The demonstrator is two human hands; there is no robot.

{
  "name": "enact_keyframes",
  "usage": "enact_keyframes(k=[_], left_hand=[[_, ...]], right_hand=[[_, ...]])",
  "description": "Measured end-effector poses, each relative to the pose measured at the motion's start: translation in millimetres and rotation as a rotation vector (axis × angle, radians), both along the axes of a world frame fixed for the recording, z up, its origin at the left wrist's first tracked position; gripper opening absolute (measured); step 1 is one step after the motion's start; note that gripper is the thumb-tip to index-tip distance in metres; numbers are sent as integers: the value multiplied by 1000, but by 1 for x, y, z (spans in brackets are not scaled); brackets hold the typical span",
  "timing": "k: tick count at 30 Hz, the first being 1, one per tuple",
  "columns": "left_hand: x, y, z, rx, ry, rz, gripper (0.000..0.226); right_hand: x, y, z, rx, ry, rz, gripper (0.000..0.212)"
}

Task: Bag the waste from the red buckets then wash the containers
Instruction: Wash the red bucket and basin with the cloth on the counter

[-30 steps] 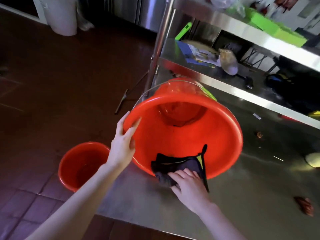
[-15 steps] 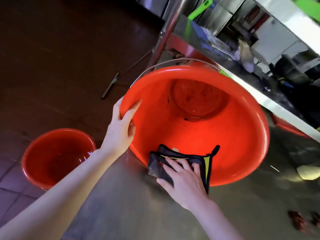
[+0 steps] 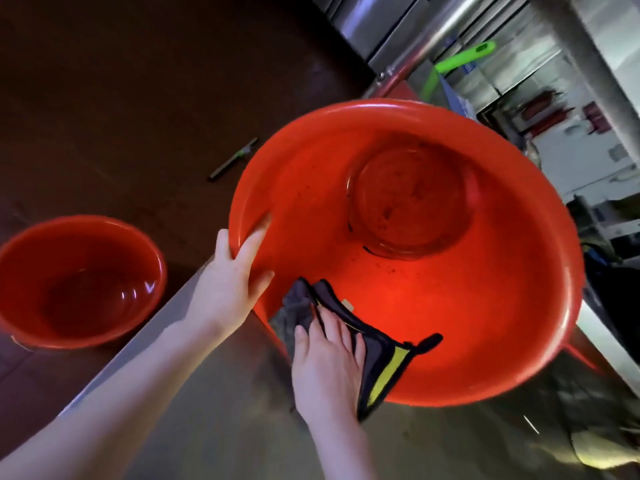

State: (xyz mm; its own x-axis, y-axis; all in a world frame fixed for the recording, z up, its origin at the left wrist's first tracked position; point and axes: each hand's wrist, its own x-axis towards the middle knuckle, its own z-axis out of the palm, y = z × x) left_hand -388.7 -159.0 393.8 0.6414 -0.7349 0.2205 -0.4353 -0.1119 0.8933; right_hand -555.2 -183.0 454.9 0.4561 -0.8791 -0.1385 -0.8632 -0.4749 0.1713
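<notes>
Facing the camera, large red bucket (image 3: 485, 323): lies tipped on its side on the steel desk (image 3: 242, 427), close to the desk's left edge, mouth toward the viewer.
Bucket interior: dark specks and smears on the base and inner wall.
Cloth (image 3: 377, 355): dark grey with a yellow-green band, draped over the bucket's lower rim, partly inside and partly outside.
Right hand (image 3: 325, 368): fingers straight and flat, pressing the cloth against the rim; nothing clasped.
Left hand (image 3: 228, 289): grasping the bucket's left rim, digits on both sides of it.
Second red bucket (image 3: 34, 258): upright on the dark floor (image 3: 121, 116), left of the desk, apart from both hands; interior glossy, contents unclear.
Floor tool (image 3: 233, 159): dark bar with a green fitting, lying beyond the large bucket.
Background: steel post (image 3: 433, 39); green handle (image 3: 460, 58) beside it.
</notes>
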Motion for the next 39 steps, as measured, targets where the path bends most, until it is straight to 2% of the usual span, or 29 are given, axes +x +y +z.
enact_keyframes(k=[4, 9, 12, 15, 18, 21, 25, 32, 35, 39], left_hand=[[-3, 0, -5, 0, -65, 28, 95], [-1, -2, -13, -18, -71, 65, 92], [-2, -2, -15, -17, -107, 92, 91], [-1, -4, -14, 17, -96, 105, 90], [1, -3, -12, 47, -109, 82, 90], [0, 0, -11, 42, -133, 35, 90], [2, 3, -12, -6, -106, -37, 85], [0, 3, -18, -51, -74, 22, 87], [-1, -1, -16, -45, -78, 40, 87], [0, 1, -15, 4, -89, 52, 89]], right_hand=[[15, -40, -16, 91, -63, -55, 56], [57, -150, -20, 203, -152, -256, 55], [71, -182, -13, 246, -163, -317, 55], [65, -153, -10, 231, -126, -209, 55], [39, -76, -14, 226, -105, -57, 55], [22, -16, -15, 232, -74, -24, 57], [33, -54, -14, 255, -84, -138, 55], [82, -172, -12, 230, -175, -343, 54], [84, -153, -15, 195, -166, -287, 52], [59, -63, -19, 184, -204, -82, 53]])
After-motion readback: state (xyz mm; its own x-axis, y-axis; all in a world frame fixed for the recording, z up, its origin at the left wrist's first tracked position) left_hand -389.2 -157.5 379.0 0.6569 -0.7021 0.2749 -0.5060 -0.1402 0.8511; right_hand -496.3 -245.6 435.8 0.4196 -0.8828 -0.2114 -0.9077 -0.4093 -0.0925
